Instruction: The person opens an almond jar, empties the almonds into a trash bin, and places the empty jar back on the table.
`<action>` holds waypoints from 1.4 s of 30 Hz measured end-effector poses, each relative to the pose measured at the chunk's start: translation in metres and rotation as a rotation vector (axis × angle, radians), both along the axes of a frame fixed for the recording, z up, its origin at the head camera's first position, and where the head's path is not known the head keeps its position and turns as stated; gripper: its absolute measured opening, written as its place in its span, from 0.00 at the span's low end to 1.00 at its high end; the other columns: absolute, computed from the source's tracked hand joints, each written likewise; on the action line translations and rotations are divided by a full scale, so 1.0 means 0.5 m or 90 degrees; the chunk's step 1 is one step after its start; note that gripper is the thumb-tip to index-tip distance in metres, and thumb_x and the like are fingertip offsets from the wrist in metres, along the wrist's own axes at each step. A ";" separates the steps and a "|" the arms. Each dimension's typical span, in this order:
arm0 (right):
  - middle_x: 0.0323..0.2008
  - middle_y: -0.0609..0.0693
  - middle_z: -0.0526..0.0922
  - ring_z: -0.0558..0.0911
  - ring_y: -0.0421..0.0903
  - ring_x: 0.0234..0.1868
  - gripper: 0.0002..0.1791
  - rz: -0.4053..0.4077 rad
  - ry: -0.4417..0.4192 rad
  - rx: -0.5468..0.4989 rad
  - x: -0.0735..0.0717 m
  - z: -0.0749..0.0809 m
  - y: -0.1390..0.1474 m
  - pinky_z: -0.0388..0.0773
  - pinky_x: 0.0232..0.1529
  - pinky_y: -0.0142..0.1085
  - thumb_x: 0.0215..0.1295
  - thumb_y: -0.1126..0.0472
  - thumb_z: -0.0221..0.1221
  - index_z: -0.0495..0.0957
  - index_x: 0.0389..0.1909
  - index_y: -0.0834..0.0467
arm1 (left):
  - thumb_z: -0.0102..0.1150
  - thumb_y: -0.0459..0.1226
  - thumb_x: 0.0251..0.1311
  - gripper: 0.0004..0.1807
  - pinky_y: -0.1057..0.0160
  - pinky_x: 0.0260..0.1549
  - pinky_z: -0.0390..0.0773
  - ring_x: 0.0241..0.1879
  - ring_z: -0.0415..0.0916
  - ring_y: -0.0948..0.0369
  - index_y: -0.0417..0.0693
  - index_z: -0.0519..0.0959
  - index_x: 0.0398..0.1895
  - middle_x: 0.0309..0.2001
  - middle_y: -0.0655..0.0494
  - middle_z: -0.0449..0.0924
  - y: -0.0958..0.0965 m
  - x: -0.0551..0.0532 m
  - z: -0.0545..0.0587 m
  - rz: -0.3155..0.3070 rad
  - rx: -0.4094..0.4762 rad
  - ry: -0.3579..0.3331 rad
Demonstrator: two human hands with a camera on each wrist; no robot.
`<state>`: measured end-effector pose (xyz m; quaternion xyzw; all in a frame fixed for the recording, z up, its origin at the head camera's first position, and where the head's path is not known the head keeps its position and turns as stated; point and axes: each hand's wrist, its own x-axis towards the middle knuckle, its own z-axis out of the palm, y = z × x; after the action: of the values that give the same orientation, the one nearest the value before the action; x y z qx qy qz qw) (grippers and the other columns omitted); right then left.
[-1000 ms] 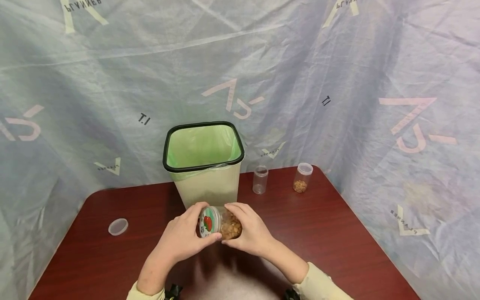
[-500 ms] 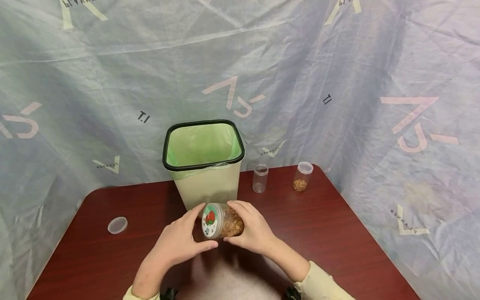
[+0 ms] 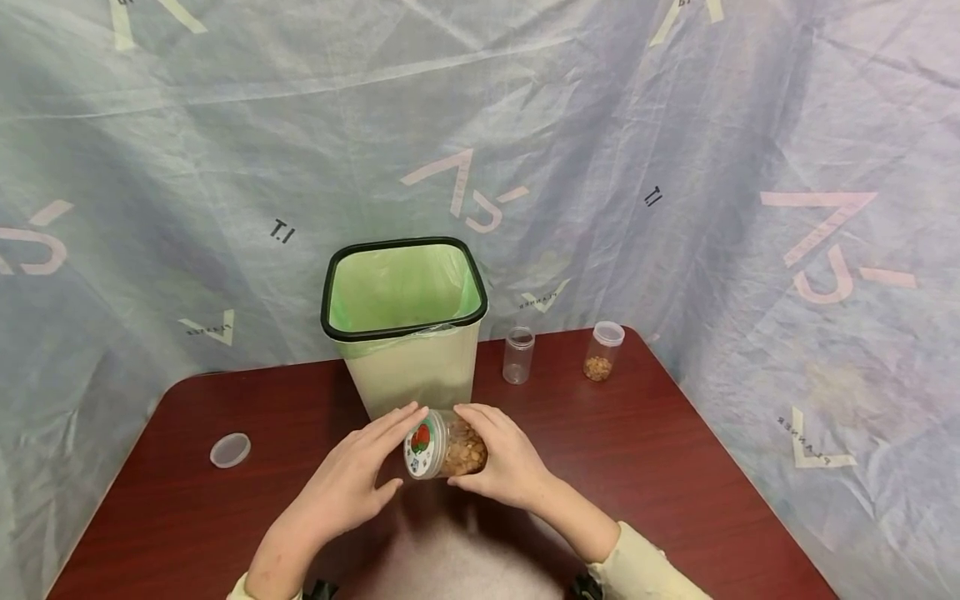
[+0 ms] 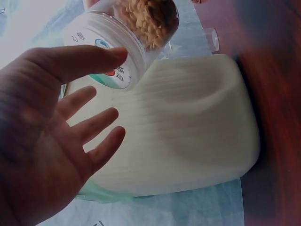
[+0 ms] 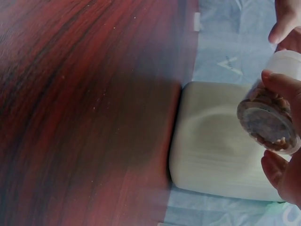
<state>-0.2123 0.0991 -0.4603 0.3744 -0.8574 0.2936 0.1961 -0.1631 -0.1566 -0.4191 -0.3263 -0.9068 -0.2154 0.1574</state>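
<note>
A clear, smooth-walled jar (image 3: 461, 444) of small golden-brown pieces is held on its side in front of the bin (image 3: 420, 379), its lid toward the person's left. The lid label (image 3: 421, 447) is white and green with a glossy red fruit and a little cartoon figure; the small characters on it are too blurred to read. The right hand (image 3: 506, 457) grips the jar's body near its base, thumb below and fingers over the top. The left hand (image 3: 341, 487) has its fingers extended and its thumb apart from them, right by the lid; whether a fingertip touches it cannot be told. The cream plastic bin, rounded at its corners, has a black rim (image 3: 405, 332) and a thin, translucent green liner (image 3: 405, 287). On the red-brown, wood-grained table (image 3: 660, 475) stand an uncovered clear cylinder (image 3: 517, 357) and, to its right, a white-capped container (image 3: 603, 352) partly filled with similar pieces; a round translucent lid (image 3: 230, 450) lies at the left. The creased grey-blue cloth (image 3: 600, 150) behind carries reversed lettering, "PLANNER" and "T.I", among large pink and pale yellow marks.
</note>
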 end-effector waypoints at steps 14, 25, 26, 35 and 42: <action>0.59 0.47 0.73 0.71 0.42 0.60 0.54 0.023 0.009 0.005 0.002 0.001 -0.002 0.70 0.59 0.40 0.32 0.46 0.80 0.68 0.65 0.56 | 0.79 0.46 0.39 0.52 0.49 0.53 0.72 0.61 0.68 0.58 0.64 0.63 0.72 0.65 0.59 0.68 0.004 -0.010 -0.006 0.023 -0.005 0.016; 0.60 0.47 0.73 0.71 0.41 0.61 0.55 0.021 0.029 0.012 0.003 0.002 -0.003 0.68 0.60 0.39 0.33 0.46 0.80 0.68 0.67 0.54 | 0.66 0.67 0.45 0.48 0.49 0.45 0.76 0.53 0.74 0.57 0.56 0.68 0.68 0.56 0.60 0.75 0.013 -0.002 -0.020 0.139 -0.001 -0.013; 0.60 0.47 0.73 0.71 0.42 0.61 0.55 0.022 0.032 0.013 0.003 0.002 -0.004 0.68 0.60 0.39 0.33 0.46 0.80 0.68 0.67 0.54 | 0.64 0.68 0.45 0.48 0.49 0.45 0.76 0.52 0.74 0.56 0.55 0.69 0.68 0.55 0.60 0.75 0.015 -0.001 -0.020 0.154 -0.003 -0.017; 0.60 0.47 0.73 0.71 0.42 0.61 0.55 0.022 0.042 0.014 0.004 0.000 -0.010 0.68 0.60 0.39 0.32 0.45 0.80 0.68 0.66 0.55 | 0.52 0.74 0.49 0.47 0.46 0.45 0.75 0.50 0.76 0.53 0.52 0.72 0.63 0.52 0.57 0.77 0.027 0.012 -0.028 0.243 -0.004 -0.062; 0.60 0.47 0.73 0.71 0.42 0.60 0.56 0.025 0.030 0.004 0.004 -0.004 -0.008 0.68 0.60 0.39 0.31 0.45 0.80 0.67 0.67 0.54 | 0.69 0.64 0.43 0.57 0.48 0.52 0.73 0.61 0.68 0.55 0.58 0.54 0.76 0.67 0.57 0.63 0.013 0.018 -0.029 0.160 0.042 -0.106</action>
<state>-0.2102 0.0949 -0.4621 0.3986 -0.8460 0.2855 0.2094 -0.1543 -0.1500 -0.4336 -0.1855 -0.9429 -0.2503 0.1181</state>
